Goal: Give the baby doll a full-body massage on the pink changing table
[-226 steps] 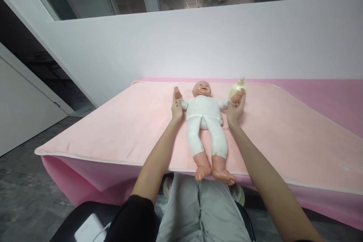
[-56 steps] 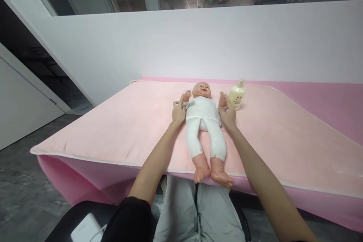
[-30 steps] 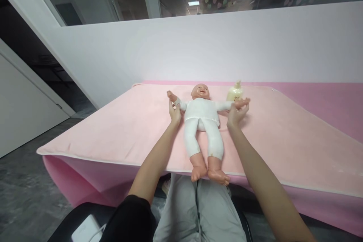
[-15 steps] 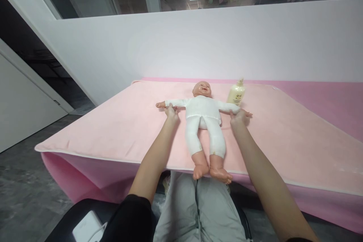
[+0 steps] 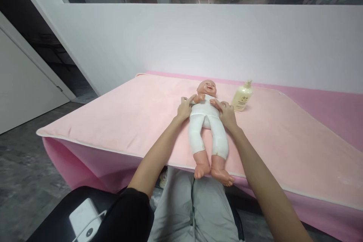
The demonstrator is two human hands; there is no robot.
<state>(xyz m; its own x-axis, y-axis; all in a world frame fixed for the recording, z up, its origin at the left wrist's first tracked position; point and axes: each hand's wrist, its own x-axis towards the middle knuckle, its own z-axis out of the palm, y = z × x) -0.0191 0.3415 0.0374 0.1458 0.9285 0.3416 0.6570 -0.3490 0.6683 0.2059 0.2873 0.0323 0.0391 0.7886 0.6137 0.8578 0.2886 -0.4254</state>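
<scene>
A baby doll in a white cloth suit lies on its back on the pink mat, its bare feet at the mat's front edge. Both doll arms are folded in over its chest. My left hand is closed round the doll's arm on the left, near its wrist. On the other side my right hand grips the other doll arm, fingers along its forearm. Parts of both doll arms are hidden by my hands. Just right of my right hand stands a pale yellow pump bottle.
Behind the mat rises a white wall with a window above. A pink cloth lies under the mat and hangs over the front edge. At lower left a white device with a cable rests on a black seat.
Both hands have moved inward with the doll's arms, which went from stretched out sideways to folded over its chest. The camera view has shifted slightly.
</scene>
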